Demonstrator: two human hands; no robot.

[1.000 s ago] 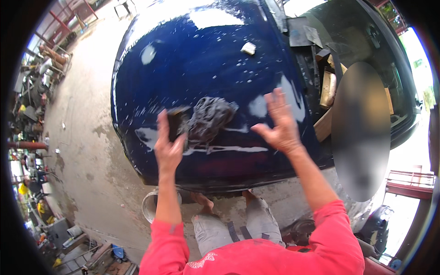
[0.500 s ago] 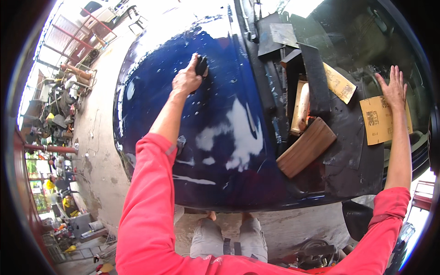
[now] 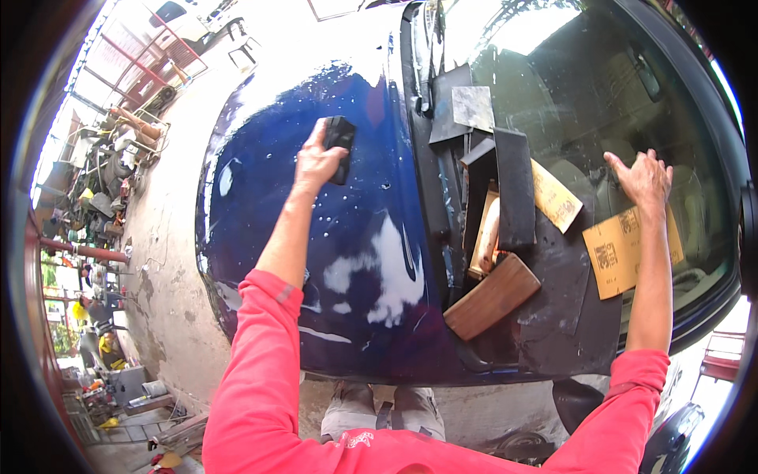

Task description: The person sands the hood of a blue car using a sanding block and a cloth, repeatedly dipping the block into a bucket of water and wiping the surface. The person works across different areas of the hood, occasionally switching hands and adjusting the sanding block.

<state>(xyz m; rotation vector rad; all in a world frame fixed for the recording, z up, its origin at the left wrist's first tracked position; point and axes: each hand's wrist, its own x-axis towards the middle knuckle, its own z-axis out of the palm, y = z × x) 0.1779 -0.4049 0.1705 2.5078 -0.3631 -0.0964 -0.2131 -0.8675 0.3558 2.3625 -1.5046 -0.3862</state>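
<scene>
Head view: my left hand [image 3: 318,167] has its fingers clamped on the black block [image 3: 340,134], up on the blue hood [image 3: 260,237]; right hand [image 3: 649,189] empty, fingers spread over the windshield [image 3: 584,95]. Partway imo, pale patches [image 3: 392,280] showing, can't tell how much is left

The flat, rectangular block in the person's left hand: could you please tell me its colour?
The flat, rectangular block is black, showing best in the head view.

Print [image 3: 606,257] on tan sheets [image 3: 616,272], red shirt [image 3: 395,454]
</scene>
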